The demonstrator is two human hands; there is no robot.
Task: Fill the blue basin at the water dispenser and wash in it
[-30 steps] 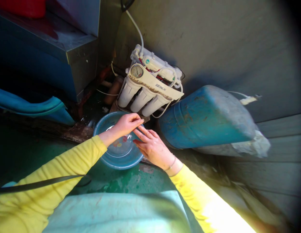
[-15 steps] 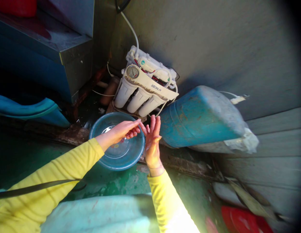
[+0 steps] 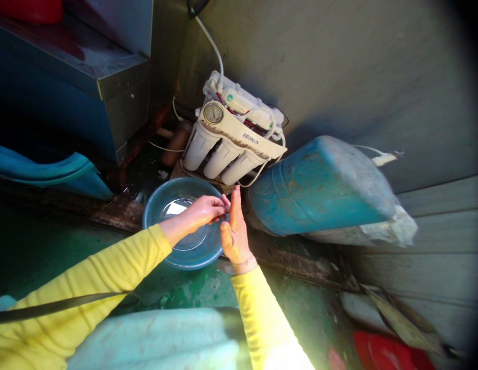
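Blue basin (image 3: pixel 192 261), left hand (image 3: pixel 203 211) above, grip curled narrow, right hand (image 3: pixel 236 240) near, opened wide

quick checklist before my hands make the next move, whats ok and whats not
1. Right hand open: ok, fingers extended.
2. Left hand free of any object: cannot tell, its fingertips are partly hidden.
3. Yellow cuffs back from both wrists: ok.
4. Blue basin beneath the left hand: ok, in this view.
5. Dark strap clear of the left sleeve: not ok, it crosses it in view.
6. Hands apart: cannot tell, fingertips overlap in view.
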